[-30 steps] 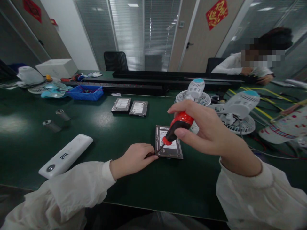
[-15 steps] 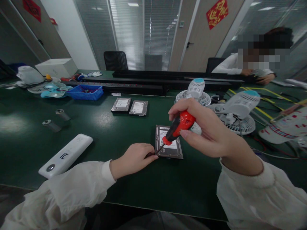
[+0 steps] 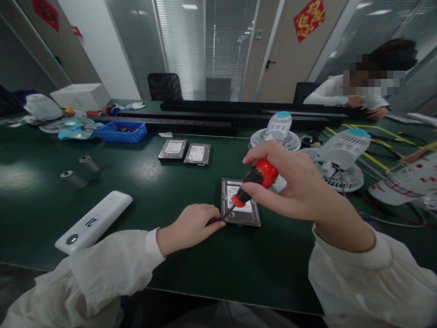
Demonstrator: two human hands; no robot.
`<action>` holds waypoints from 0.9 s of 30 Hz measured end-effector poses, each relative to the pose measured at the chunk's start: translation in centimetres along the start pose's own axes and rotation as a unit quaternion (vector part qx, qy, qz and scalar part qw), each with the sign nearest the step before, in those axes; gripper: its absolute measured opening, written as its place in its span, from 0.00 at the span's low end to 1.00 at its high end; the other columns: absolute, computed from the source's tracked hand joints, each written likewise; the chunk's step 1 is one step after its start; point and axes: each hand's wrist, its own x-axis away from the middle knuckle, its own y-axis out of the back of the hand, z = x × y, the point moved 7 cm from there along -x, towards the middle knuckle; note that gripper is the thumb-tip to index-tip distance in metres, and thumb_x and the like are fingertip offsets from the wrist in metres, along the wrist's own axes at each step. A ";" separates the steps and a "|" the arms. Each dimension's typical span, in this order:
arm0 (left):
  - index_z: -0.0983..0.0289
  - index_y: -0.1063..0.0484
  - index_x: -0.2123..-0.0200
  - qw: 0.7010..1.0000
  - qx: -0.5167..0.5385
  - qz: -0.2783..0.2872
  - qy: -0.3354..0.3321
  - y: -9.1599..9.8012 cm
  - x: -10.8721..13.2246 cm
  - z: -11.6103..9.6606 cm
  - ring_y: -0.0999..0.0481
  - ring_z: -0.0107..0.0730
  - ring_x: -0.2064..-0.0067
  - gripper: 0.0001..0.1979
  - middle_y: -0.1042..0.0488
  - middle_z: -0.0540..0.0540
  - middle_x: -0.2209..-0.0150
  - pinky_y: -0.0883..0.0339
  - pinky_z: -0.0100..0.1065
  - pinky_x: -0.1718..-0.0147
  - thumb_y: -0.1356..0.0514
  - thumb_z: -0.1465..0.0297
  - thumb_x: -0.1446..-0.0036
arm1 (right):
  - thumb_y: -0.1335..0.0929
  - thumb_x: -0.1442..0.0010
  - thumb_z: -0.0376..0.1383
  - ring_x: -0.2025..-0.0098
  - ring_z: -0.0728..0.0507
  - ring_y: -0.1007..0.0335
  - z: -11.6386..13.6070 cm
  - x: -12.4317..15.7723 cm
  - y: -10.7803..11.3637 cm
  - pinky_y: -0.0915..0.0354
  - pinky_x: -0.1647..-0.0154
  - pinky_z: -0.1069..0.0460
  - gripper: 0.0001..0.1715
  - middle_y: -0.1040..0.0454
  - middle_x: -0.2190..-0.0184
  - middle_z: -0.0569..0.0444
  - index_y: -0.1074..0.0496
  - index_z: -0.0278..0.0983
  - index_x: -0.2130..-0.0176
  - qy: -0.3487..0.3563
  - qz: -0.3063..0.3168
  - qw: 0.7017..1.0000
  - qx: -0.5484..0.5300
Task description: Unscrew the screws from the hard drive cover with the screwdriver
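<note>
A hard drive [image 3: 251, 217] lies label up on the green table in front of me. My right hand [image 3: 290, 187] grips a red and black screwdriver [image 3: 255, 180] by its handle. The shaft slants down to the left, its tip at the drive's near left corner. At that same corner, my left hand [image 3: 194, 225] has its thumb and fingers closed against the drive's edge, right beside the tip. The fingertips partly hide the contact, and any screw there is too small to make out.
Two more hard drives [image 3: 197, 154] lie farther back. A white power bank [image 3: 94, 222] and two metal cylinders [image 3: 73, 179] are on the left, a blue basket [image 3: 123, 132] behind them. White fans [image 3: 341, 155] and cables stand right. Across the table sits another person [image 3: 329, 91].
My right thumb has shifted forward and left along the screwdriver handle, and the handle appears turned. The tip stays at the same corner. My left hand and the drive have not moved.
</note>
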 end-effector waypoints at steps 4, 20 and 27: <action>0.62 0.21 0.61 1.000 -0.002 -0.005 0.001 -0.1 0.0 0.2 0.20 0.37 0.61 0.10 0.20 0.53 0.62 0.31 0.34 0.62 0.38 0.64 0.27 | 0.30 0.31 0.48 0.73 0.49 0.33 -0.2 0.0 0.0 0.40 0.72 0.52 0.20 0.27 0.69 0.56 0.29 0.35 0.52 -0.009 0.007 1.000 0.011; 0.62 0.21 0.61 1.000 -0.003 -0.005 0.000 -0.1 0.1 0.2 0.20 0.37 0.61 0.11 0.20 0.53 0.62 0.33 0.34 0.63 0.38 0.63 0.26 | 0.34 0.32 0.40 0.63 0.46 0.26 0.3 0.0 -0.2 0.32 0.63 0.50 0.19 0.25 0.57 0.48 0.32 0.31 0.46 0.032 0.024 0.998 -0.044; 0.62 0.21 0.60 1.000 0.003 -0.007 0.001 -0.1 0.0 0.2 0.20 0.36 0.61 0.10 0.20 0.53 0.61 0.32 0.33 0.63 0.37 0.64 0.27 | 0.32 0.30 0.50 0.74 0.47 0.33 -0.3 0.3 0.0 0.41 0.73 0.51 0.26 0.28 0.70 0.55 0.29 0.30 0.47 -0.010 0.011 0.999 0.034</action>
